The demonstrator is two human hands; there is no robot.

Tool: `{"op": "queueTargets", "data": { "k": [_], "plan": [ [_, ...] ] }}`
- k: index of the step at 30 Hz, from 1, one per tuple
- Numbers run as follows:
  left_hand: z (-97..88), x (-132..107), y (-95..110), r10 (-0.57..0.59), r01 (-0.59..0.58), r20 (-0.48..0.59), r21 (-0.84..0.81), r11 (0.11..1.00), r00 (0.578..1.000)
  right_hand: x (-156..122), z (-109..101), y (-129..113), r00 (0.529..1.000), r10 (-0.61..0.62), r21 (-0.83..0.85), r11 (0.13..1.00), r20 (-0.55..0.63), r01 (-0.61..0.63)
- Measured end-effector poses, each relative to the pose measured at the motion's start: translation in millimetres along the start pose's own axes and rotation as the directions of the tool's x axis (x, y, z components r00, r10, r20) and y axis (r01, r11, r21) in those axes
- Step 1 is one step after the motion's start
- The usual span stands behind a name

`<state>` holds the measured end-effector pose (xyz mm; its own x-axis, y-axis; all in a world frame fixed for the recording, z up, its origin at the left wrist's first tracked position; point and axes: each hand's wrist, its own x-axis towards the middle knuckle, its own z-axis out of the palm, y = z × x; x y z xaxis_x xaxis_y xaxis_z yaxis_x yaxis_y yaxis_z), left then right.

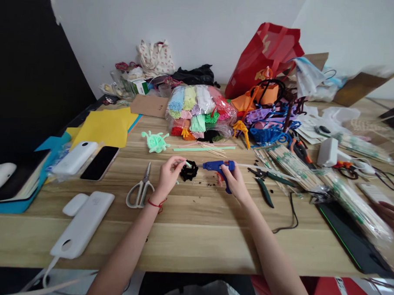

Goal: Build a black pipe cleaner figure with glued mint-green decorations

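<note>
Left of the hands scissors [140, 191], right pliers [264, 182]

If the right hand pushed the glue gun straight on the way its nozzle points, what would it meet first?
Probably the small green piece pinched by the left hand, just above the black fuzzy piece; the glue gun in the right hand points left at it.

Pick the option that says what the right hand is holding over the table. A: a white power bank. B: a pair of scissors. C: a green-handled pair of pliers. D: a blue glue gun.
D: the right hand is closed around the handle of the blue glue gun, nozzle pointing at the small green piece pinched in the left hand; the scissors lie untouched on the table.
</note>
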<state>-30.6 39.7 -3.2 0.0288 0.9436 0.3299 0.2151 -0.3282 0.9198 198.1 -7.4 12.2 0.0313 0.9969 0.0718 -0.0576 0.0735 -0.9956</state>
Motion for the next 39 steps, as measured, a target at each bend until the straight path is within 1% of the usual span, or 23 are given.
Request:
{"op": "queueTargets", "data": {
  "k": [13, 21, 27, 32, 39],
  "plan": [
    [-0.1, 0.4, -1.2, -0.007, 0.007, 0.007, 0.004, 1.000, 1.000, 0.2, 0.5, 4.2, 1.000, -0.004, 0.026, 1.000, 0.002, 0.004],
    [0.2, 0.6, 1.0, 0.001, -0.001, 0.009, -0.009, 1.000, 1.000, 1.0, 0.7, 4.6, 0.999, 0.029, 0.056, 0.998, -0.017, -0.028],
    [0.3, 0.0, -1.1, 0.004, -0.003, 0.014, -0.018, 1.000, 1.000, 0.9, 0.6, 6.3, 0.998, 0.047, 0.064, 0.997, -0.030, -0.045],
    [0.4, 0.3, -3.0, 0.030, -0.030, 0.002, -0.036, 0.999, 1.000, 1.0, -0.3, 9.3, 0.999, 0.034, 0.055, 0.998, -0.033, -0.032],
    [1.2, 0.4, -3.8, 0.027, -0.027, 0.003, -0.057, 0.998, 1.000, 0.5, 0.5, 7.2, 0.999, 0.031, 0.056, 0.998, -0.022, -0.030]
  ]
}}
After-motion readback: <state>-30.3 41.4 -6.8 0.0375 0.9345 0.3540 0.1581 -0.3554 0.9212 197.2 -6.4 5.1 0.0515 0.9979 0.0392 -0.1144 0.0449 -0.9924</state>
